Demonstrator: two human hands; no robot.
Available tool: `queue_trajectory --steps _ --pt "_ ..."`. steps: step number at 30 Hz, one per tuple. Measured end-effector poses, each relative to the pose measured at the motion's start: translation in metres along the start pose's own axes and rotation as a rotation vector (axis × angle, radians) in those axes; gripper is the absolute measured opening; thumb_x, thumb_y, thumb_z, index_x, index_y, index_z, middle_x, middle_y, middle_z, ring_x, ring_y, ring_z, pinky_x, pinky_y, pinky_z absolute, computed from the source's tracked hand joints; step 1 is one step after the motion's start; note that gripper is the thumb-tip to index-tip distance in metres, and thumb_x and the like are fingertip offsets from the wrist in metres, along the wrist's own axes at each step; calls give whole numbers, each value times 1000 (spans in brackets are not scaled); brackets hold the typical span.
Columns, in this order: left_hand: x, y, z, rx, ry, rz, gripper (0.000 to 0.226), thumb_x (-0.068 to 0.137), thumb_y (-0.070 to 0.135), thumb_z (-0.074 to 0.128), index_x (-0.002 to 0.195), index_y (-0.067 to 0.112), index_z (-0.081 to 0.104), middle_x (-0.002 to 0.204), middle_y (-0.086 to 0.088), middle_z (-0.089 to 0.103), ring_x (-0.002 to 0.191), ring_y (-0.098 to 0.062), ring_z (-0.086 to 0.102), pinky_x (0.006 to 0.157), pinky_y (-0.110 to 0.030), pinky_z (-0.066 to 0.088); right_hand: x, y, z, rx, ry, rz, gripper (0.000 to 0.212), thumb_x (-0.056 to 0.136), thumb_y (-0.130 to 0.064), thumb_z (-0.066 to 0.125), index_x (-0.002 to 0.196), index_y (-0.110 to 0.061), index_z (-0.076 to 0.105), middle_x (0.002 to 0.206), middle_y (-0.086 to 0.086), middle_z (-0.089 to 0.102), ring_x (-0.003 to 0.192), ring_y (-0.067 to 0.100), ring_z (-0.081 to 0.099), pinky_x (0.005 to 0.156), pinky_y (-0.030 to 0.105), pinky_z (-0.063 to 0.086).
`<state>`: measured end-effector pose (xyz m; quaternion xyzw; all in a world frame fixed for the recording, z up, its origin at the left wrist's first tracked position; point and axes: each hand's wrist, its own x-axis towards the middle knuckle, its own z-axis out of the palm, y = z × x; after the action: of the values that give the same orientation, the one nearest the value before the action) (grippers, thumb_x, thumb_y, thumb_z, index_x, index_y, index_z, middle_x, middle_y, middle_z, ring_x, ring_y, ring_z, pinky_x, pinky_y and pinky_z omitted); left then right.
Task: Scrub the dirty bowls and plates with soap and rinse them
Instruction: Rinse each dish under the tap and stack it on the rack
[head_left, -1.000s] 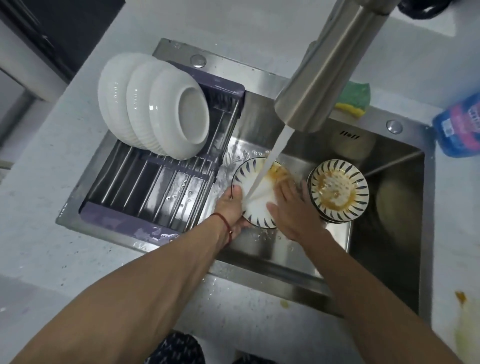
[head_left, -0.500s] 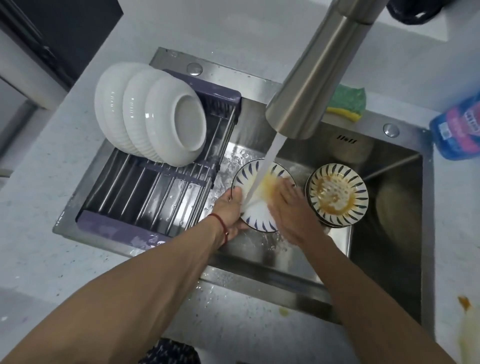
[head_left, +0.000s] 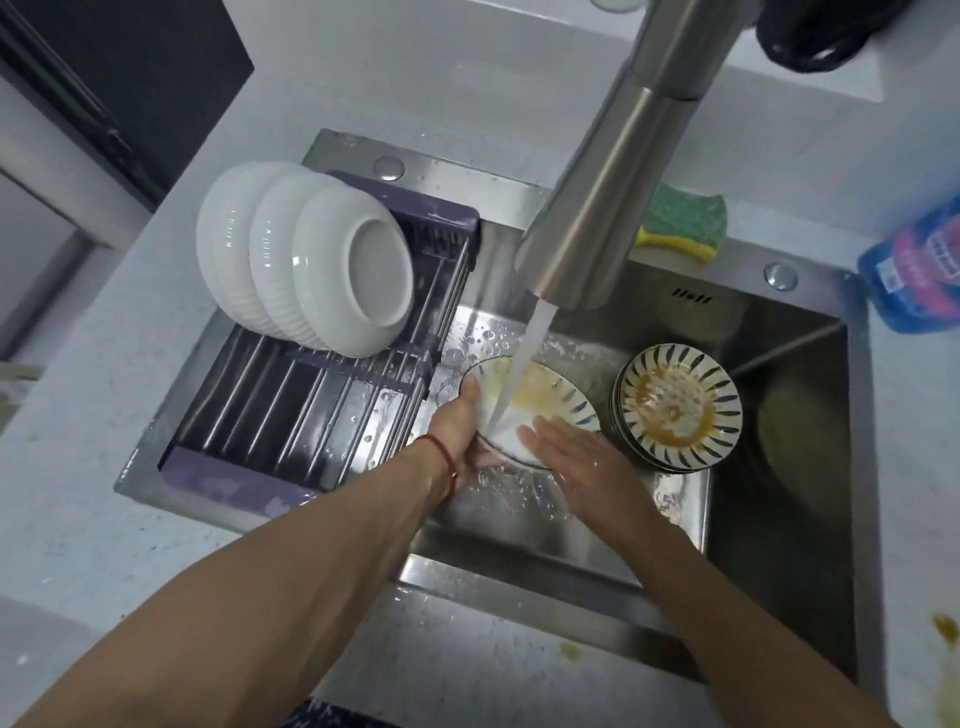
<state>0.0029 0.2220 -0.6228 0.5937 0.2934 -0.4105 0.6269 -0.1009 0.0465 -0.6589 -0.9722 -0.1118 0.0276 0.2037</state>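
— Under the running tap (head_left: 613, 171), item one?

— I log a striped plate (head_left: 540, 400), held tilted over the sink's raised inner ledge, yellow-brown residue on its upper half. My left hand (head_left: 457, 426) grips its left rim, thumb on the face, fingers curled behind. My right hand (head_left: 576, 452) lies flat on the lower right of the plate, fingers straight and together, holding nothing. The stream of water lands on the plate between the two hands.

— Room to move?

— Tight. On the left, the drying rack (head_left: 291, 415) spans the basin and its right rail sits just beside my left hand. On the right, a stack of dirty striped plates (head_left: 675, 405) stands just beside my right hand, the top one smeared with sauce. Beyond it the sink (head_left: 800, 467) drops to a deeper dark well. The tap head hangs above the plate.

— Rack contents?

— Three white ribbed bowls (head_left: 306, 260), on edge, overlapping, at the rack's far end.

— Surface and surroundings?

— Pale speckled counter (head_left: 104, 493) all round; wet steel rim; splashes on the ledge. A green-and-yellow sponge (head_left: 680, 223) lies on the far rim behind the tap. Yellow-brown spots mark the counter near the right corner.

— Any writing?

— A blue and pink bottle (head_left: 919, 275) at the right edge carries a label, too blurred to read.
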Motion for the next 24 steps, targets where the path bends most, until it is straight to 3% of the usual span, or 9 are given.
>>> queue_trajectory --steps 3,5,6,8,11,14,18,22,24 --pt "-8 6 25 -28 -73 25 80 85 88 45 102 14 70 101 -12 72 80 -27 66 72 -39 55 29 -45 -15 411 61 388 46 95 -8 70 137 -24 63 110 -10 72 92 16 72 75 13 56" --pt "-2 -2 38 79 -26 64 111 62 104 44 130 19 62 126 -13 60 86 -27 58 74 -37 47 43 -60 -24 800 105 624 24 97 -10 67 115 -26 72 96 -15 72 80 7 69 61 8 50" --pt "7 -7 41 135 -4 109 125 59 104 37 151 20 47 147 -19 52 86 -27 63 73 -35 51 48 -63 -28 950 123 699 22 97 -10 67 106 -29 73 94 -13 75 83 6 70 63 11 51" --pt "18 -13 40 185 39 142 125 67 101 39 162 21 23 154 -27 46 102 -34 71 81 -47 63 53 -67 -39 1194 174 850 23 95 -8 70 108 -26 72 97 -6 78 93 11 73 75 28 59" --pt "23 -13 21 209 164 199 67 99 64 52 149 21 42 118 -7 66 97 -25 70 69 -39 65 49 -54 -46 1545 188 999 35 90 -4 71 124 -6 65 113 11 76 108 32 71 94 53 57" --pt "11 -10 -2 104 144 32 76 85 74 65 133 16 56 115 -12 73 91 -28 75 64 -40 65 43 -30 -49 1734 102 1045 46 89 -9 68 134 -1 59 129 19 68 121 39 64 100 60 52" --pt "-3 -6 -8 -143 59 -120 54 89 24 81 134 2 59 115 -21 74 97 -37 75 57 -46 64 49 -7 -26 1560 113 1161 36 97 -20 60 127 -1 60 117 16 69 99 31 67 68 41 60" --pt "-19 -5 8 -205 102 -89 62 84 1 80 137 7 49 120 -23 69 96 -40 71 54 -51 63 77 -14 -2 652 -117 1117 49 100 -51 43 124 -10 53 111 10 60 83 20 58 72 34 51" --pt "-19 -5 9 -103 180 -12 65 81 3 83 136 12 48 116 -18 69 96 -37 71 60 -48 64 88 -34 12 472 -235 974 50 105 -54 31 137 -19 48 133 13 53 108 29 58 93 41 48"
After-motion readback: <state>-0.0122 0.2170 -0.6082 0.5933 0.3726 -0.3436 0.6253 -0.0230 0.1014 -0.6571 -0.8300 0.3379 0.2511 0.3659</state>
